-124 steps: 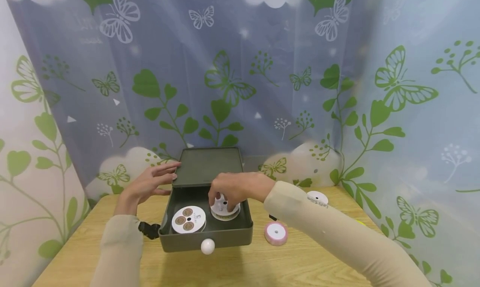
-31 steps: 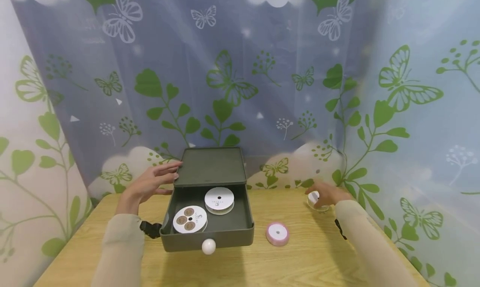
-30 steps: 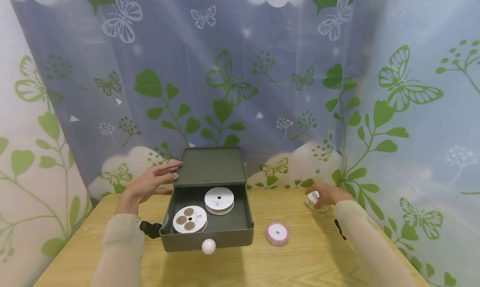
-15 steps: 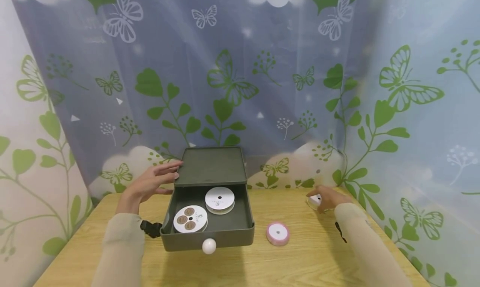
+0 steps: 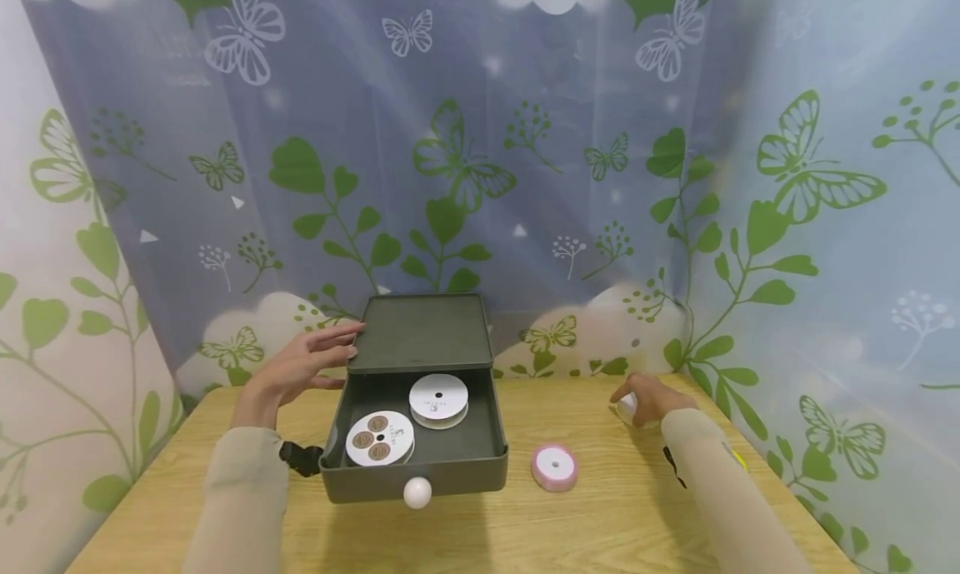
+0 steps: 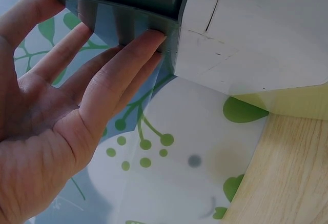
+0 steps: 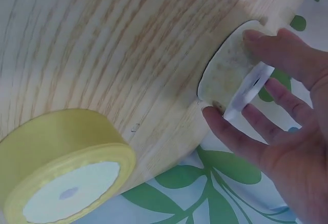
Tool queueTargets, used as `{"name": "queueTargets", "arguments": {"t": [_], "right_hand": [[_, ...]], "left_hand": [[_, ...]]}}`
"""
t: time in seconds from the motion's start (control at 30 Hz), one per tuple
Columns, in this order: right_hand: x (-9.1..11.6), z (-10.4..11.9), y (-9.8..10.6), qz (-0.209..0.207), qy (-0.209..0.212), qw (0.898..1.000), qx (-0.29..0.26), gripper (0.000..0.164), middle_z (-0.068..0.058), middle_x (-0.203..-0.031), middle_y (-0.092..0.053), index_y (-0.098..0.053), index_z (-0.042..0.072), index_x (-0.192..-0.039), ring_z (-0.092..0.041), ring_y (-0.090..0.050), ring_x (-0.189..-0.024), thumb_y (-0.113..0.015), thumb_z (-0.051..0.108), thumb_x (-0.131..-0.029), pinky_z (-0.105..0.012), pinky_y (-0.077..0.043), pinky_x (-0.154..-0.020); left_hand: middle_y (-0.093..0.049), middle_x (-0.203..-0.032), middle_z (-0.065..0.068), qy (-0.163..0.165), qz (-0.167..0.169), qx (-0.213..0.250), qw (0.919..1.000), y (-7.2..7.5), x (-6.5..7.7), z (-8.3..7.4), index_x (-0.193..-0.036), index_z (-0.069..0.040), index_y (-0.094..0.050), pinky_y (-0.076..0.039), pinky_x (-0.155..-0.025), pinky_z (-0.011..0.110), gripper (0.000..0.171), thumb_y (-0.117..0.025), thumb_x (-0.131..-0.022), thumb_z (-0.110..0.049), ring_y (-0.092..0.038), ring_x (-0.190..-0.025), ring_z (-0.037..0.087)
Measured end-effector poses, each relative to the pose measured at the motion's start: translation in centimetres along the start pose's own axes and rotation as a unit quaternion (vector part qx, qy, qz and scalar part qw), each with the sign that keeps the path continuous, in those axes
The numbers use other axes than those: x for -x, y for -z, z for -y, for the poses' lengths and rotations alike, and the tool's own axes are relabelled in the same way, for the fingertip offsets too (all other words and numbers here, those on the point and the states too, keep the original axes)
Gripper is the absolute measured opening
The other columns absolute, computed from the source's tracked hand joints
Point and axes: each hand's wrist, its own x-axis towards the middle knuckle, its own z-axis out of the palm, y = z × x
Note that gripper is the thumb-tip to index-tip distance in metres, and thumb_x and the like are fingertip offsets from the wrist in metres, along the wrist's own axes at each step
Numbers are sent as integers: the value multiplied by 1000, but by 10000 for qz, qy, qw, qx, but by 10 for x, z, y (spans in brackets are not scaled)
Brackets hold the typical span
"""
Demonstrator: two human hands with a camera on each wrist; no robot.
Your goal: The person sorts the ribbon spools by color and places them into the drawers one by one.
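My left hand [image 5: 296,370] rests straight fingers against the left side of a dark green box [image 5: 423,328]; in the left wrist view the fingertips touch its edge. The box's drawer [image 5: 420,478] is pulled out, with a white knob [image 5: 417,492] in front. Inside lie a ribbon spool with brown round labels [image 5: 380,438] and a plain white-faced ribbon spool [image 5: 438,397]. At the back right of the table, my right hand [image 5: 651,397] grips a pale ribbon spool [image 7: 228,75] between thumb and fingers. The head view shows only part of that spool.
A pink ribbon roll [image 5: 555,467] lies on the wooden table [image 5: 585,524] right of the drawer. A yellow ribbon roll [image 7: 66,147] lies near my right wrist, mostly hidden by the sleeve in the head view. Patterned curtains [image 5: 555,224] stand behind and beside the table.
My right hand has left the spool in the drawer, reached to the back right and taken hold of the pale ribbon spool there. My left hand has stayed at the box.
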Motion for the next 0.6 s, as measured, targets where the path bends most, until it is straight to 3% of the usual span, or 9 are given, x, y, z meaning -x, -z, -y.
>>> {"name": "queueTargets", "arguments": {"t": [0.23, 0.43, 0.6], "right_hand": [[2, 0, 2, 29, 326, 9994, -128, 53, -24, -123, -68, -78, 4, -117, -38, -62, -110, -76, -18, -69, -42, -57, -84], [0, 2, 6, 205, 395, 9988, -186, 55, -24, -131, -65, -78, 9, -120, -36, -60, -114, -73, -18, -71, -36, -51, -82], [-4, 12, 16, 127, 1030, 9945, -157, 55, -26, -129, -64, -79, 8, -116, -45, -59, -120, -74, -14, -67, -47, -57, -91]], "left_hand": [[-18, -172, 21, 28, -7, 2, 10000, 0, 0, 0, -164, -12, -28, -53, -109, 57, 67, -58, -107, -29, -24, -154, 50], [-19, -172, 21, 17, 1, -12, 10000, 0, -1, 2, -164, -12, -28, -54, -108, 55, 67, -59, -107, -30, -25, -154, 50], [-19, -172, 21, -12, 17, -24, 10000, 1, -1, 2, -164, -12, -28, -52, -109, 58, 67, -58, -107, -30, -25, -154, 50]]}}
